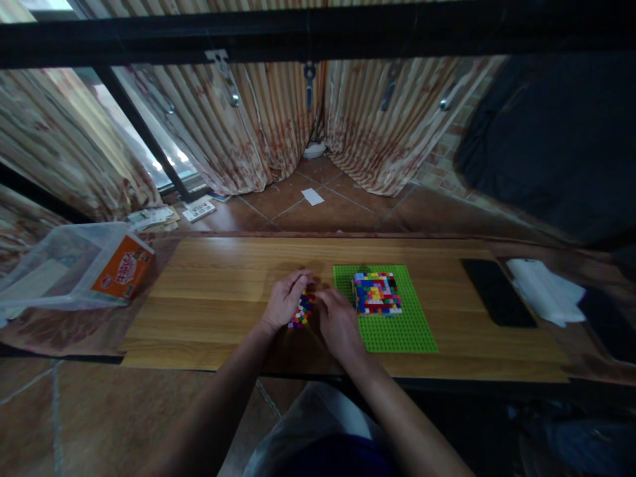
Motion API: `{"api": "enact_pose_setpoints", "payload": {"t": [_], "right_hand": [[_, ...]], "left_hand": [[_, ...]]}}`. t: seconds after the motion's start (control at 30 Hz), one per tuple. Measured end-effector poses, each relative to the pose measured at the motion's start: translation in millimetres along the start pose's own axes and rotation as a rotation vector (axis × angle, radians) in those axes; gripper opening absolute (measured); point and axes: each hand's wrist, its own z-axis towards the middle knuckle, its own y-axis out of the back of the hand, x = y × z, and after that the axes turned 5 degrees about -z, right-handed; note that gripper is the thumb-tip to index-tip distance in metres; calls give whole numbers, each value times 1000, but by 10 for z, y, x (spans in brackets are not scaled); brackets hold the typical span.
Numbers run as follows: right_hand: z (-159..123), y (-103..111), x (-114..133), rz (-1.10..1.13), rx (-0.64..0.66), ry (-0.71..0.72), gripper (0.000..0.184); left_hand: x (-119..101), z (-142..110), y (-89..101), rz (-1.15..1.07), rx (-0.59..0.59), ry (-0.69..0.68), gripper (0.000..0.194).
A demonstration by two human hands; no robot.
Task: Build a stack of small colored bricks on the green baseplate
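A small pile of loose colourful toy bricks (302, 313) lies on the wooden table between my two hands. My left hand (288, 298) curves along the left and far side of the pile, its fingers stretched forward and held loosely apart from the palm. At the pile's right edge is my right hand (340, 323), fingers curled in with the tips close to the bricks; whatever they hold is hidden. Right of it lies a green baseplate (397, 338), with a multicoloured block of stacked bricks (377, 293) built on its far part.
The wooden table (218, 291) spans the front. At its right end lie a black flat device (498, 291) and a white packet of tissues (541, 285). A clear plastic bin (74, 258) with an orange label stands to the left. A dark bar (318, 33) crosses overhead.
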Motion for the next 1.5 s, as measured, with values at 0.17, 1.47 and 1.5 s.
{"api": "enact_pose_setpoints", "payload": {"t": [0.17, 1.47, 1.5], "right_hand": [[94, -109, -88, -30, 64, 12, 27], [-274, 847, -549, -160, -376, -164, 17], [-272, 843, -543, -139, -384, -183, 16]], "left_hand": [[7, -2, 3, -5, -6, 9, 46], [-34, 0, -18, 49, 0, 30, 42], [-45, -1, -18, 53, -1, 32, 42]]}}
